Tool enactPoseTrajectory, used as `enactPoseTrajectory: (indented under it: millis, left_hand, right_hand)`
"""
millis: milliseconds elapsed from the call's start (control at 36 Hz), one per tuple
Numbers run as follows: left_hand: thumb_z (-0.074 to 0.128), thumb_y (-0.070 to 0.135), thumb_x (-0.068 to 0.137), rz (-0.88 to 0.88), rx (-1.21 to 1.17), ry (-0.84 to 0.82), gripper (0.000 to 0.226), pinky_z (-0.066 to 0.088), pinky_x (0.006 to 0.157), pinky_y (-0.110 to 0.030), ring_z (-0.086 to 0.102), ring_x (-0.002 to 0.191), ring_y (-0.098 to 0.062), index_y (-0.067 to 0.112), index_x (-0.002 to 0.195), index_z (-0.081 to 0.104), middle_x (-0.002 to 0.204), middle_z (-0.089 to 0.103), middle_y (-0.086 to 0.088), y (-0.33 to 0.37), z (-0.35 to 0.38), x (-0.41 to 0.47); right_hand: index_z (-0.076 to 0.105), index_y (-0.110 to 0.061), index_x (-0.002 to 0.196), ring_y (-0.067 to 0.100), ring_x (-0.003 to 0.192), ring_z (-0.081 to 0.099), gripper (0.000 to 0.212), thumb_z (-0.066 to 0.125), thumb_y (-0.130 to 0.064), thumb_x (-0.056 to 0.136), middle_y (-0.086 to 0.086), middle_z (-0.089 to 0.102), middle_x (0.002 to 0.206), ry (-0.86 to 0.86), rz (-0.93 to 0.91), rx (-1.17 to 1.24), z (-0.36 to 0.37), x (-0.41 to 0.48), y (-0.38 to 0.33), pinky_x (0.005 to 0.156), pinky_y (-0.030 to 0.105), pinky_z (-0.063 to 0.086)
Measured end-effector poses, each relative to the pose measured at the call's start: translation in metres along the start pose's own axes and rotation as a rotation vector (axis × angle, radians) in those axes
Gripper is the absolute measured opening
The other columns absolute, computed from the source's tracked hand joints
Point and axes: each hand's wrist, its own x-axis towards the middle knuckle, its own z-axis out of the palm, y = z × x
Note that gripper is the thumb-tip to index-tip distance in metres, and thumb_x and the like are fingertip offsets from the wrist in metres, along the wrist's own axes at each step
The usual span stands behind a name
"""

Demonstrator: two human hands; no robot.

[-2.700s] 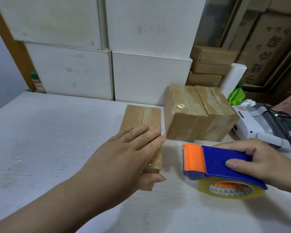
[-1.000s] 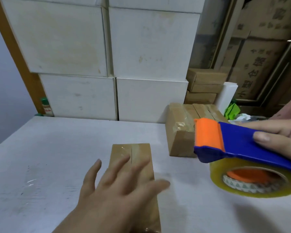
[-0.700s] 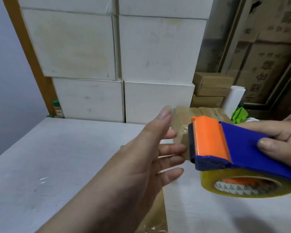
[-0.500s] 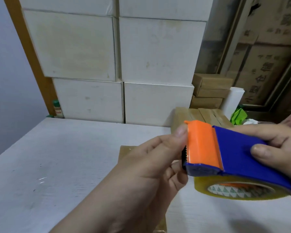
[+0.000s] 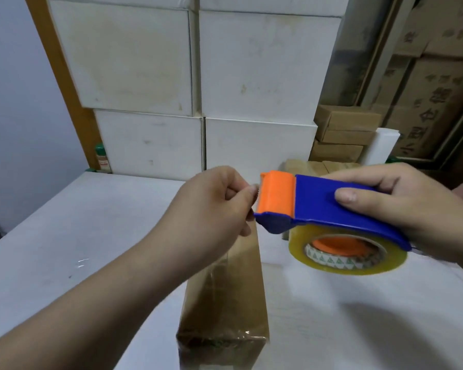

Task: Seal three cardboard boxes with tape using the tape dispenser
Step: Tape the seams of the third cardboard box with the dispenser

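White boxes are stacked behind the table. On it, below the hands, lies a closed cardboard box, taped over. The right hand grips the blue tape dispenser, roll loaded, held up over the table; the left hand pinches at its orange front edge

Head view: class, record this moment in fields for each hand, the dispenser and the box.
Left hand: pinches at the orange cutter edge, apparently the tape end
Right hand: grips the tape dispenser by its blue body
Tape dispenser: held above the table, clear roll loaded
Cardboard box: lies on the table below the hands, glossy tape along its top
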Motion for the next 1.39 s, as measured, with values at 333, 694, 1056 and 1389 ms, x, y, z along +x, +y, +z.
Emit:
enactPoseTrajectory:
  millis: [333,694,1056,1389]
  left_hand:
    - [0.053,0.032,0.107,-0.087,0.011,-0.019,0.033,0.05,0.055,-0.024,0.052,0.045,-0.003,0.008,0.089,0.066,0.052,0.06,0.007,-0.02,-0.017,0.024]
    - [0.061,0.028,0.104,-0.281,-0.156,0.126,0.028,0.049,0.066,-0.037,0.055,0.06,-0.018,0.004,0.09,0.067,0.063,0.06,-0.004,-0.073,-0.053,0.028]
    - [0.063,0.018,0.099,-0.34,-0.321,0.158,0.028,0.039,0.051,-0.027,0.046,0.047,-0.014,0.01,0.073,0.059,0.055,0.056,0.002,-0.092,-0.027,0.026]
    - [0.068,0.033,0.098,-0.301,-0.194,0.163,0.034,0.045,0.054,-0.025,0.049,0.042,-0.006,0.009,0.075,0.062,0.051,0.06,0.006,-0.097,-0.016,0.031]
  right_hand:
    - [0.079,-0.044,0.11,0.021,0.094,0.079,0.06,0.073,-0.08,0.062,-0.003,0.082,0.106,-0.044,0.003,-0.024,-0.01,0.015,0.011,0.078,0.035,0.066]
    - [0.079,-0.052,0.1,0.017,0.087,0.079,0.069,0.071,-0.092,0.045,-0.007,0.083,0.096,-0.025,0.164,-0.12,-0.045,0.016,0.041,0.075,0.037,0.062]
    - [0.083,-0.044,0.093,0.027,0.085,0.079,0.024,0.072,-0.04,0.073,0.002,0.084,0.092,-0.012,0.181,-0.194,-0.056,0.036,0.053,0.069,0.045,0.062]
    - [0.082,-0.045,0.101,0.026,0.086,0.08,0.074,0.077,-0.09,0.042,0.001,0.084,0.095,-0.046,0.251,-0.118,-0.065,0.039,0.067,0.075,0.054,0.064]
